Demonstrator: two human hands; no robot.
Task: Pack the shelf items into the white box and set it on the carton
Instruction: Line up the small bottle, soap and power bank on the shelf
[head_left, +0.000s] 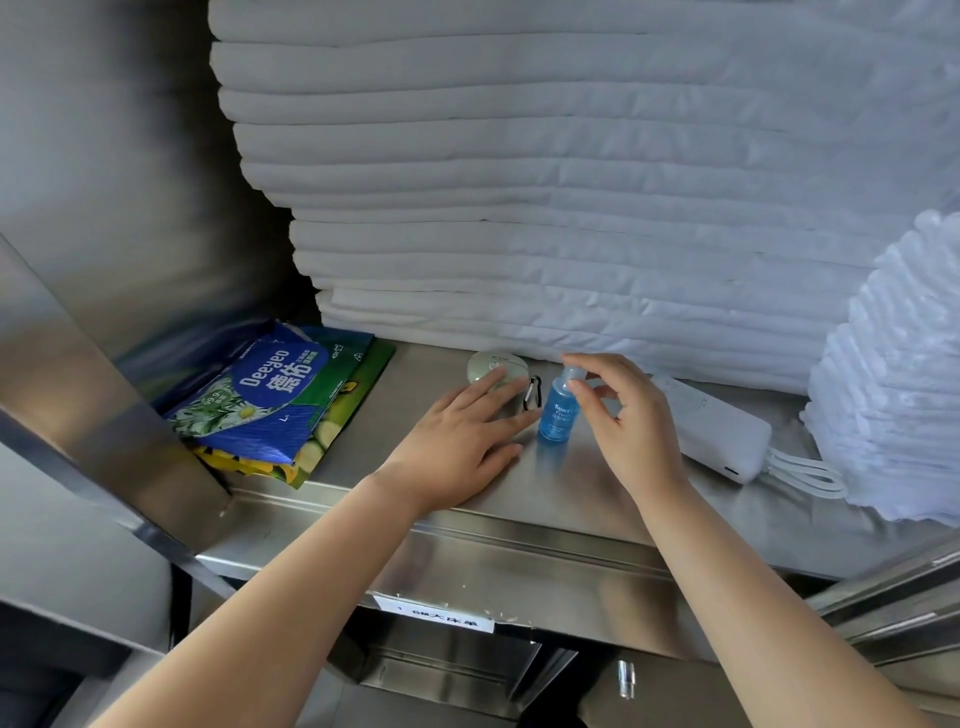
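head view: blue spray bottle (557, 410) upright

My shelf (571, 499) is brushed stainless steel, softly reflective. The small blue spray bottle (557, 415) is clear glossy plastic; the stacked white linens (545, 182) are matt cloth; the blue wet-wipe packs (270, 400) are shiny crinkled film.

green case (485, 366): half under left hand (457, 441) | shelf label (435, 613): print illegible

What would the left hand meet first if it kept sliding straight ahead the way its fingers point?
The left hand already has its fingertips on the pale green case. Straight on, it would likely push that case back against the stacked white linens just behind; depth there is hard to judge.
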